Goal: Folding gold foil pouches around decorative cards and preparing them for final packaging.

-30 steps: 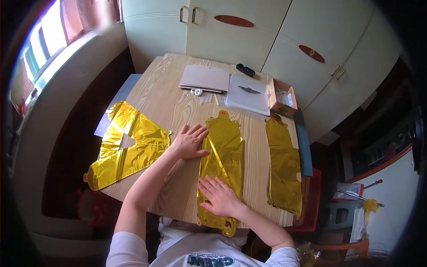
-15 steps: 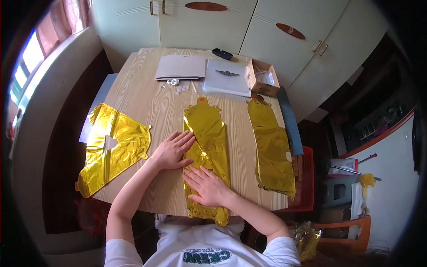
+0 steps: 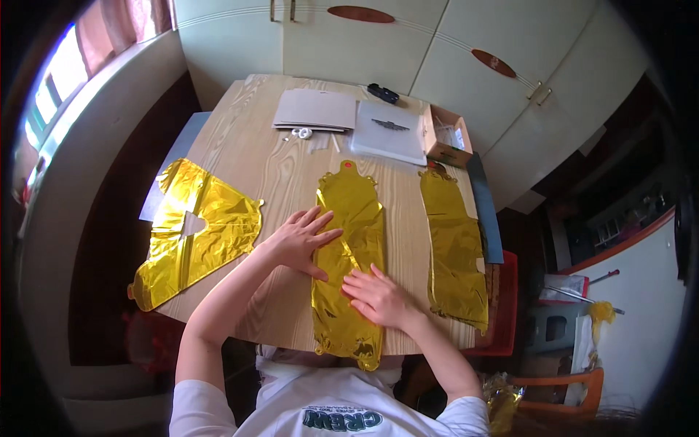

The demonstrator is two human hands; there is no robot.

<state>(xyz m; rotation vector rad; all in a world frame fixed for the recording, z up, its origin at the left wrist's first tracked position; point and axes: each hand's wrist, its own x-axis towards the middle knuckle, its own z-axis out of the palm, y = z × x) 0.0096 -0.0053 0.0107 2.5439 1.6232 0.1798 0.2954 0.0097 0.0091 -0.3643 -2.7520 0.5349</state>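
Observation:
A long, flat gold foil balloon (image 3: 348, 218) lies lengthwise in front of me, with a red-dotted tab at its far end. Its near, crinkled end reaches over the table's front edge. My left hand (image 3: 300, 242) rests along its left side, fingers spread over the foil. On its right half, a little nearer to me, my right hand (image 3: 378, 297) lies flat with its fingers stretched out. Neither hand grasps anything. To the left is another gold foil balloon (image 3: 211, 226), wider and with a hole in it. A third, folded gold foil balloon (image 3: 453, 247) lies to the right.
At the back of the wooden table (image 3: 284, 171) are grey sheets (image 3: 317, 109), white tape rings (image 3: 301, 134), a clear plastic folder (image 3: 386, 138), a black object (image 3: 383, 92) and an open cardboard box (image 3: 445, 151). A red crate (image 3: 502, 306) stands beyond the right edge.
My right hand has slid rightward and slightly away from me across the foil. My left hand's fingers have spread wider. The whole view has shifted a little.

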